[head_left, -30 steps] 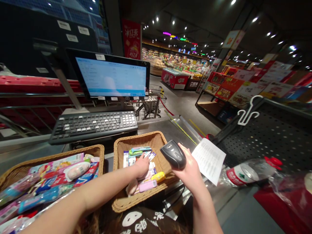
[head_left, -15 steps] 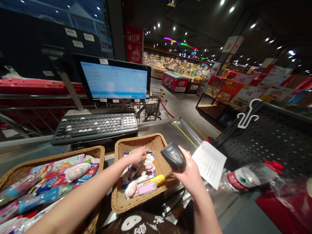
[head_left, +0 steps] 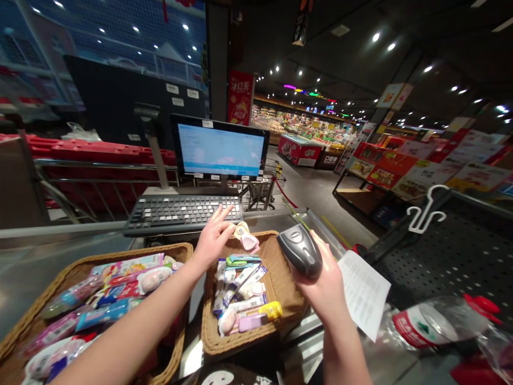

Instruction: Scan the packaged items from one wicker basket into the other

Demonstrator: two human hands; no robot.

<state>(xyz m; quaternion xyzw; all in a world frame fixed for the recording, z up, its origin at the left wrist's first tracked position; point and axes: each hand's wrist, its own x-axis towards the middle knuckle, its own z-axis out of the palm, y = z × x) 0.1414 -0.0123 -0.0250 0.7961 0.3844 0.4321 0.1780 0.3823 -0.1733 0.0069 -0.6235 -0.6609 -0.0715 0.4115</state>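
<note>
My left hand point(head_left: 215, 235) reaches over the far left of the middle wicker basket point(head_left: 206, 326), its forefinger stretched over the right end of the black keyboard point(head_left: 180, 212). By its thumb is a small pink and cream item point(head_left: 248, 241), above the basket's far rim; the hand appears to hold it, though the grip is partly hidden. My right hand point(head_left: 324, 272) is wrapped round a black barcode scanner point(head_left: 300, 250), over the basket's right side. Inside the basket lie slim blue-and-white packets point(head_left: 240, 283), a yellow tube point(head_left: 271, 310) and a lilac item point(head_left: 252, 322).
Another wicker basket point(head_left: 182, 262), full of packaged goods, stands at left. Behind the keyboard is a lit monitor point(head_left: 222, 149). To the right are a printed paper sheet point(head_left: 364, 294), a lying plastic bottle point(head_left: 436, 321) and a white hanger point(head_left: 427, 211) on a black perforated panel point(head_left: 452, 251).
My left hand has moved up out of the middle basket to the keyboard, and the pink and cream item has come up with it. The right hand keeps the scanner. The view has shifted left.
</note>
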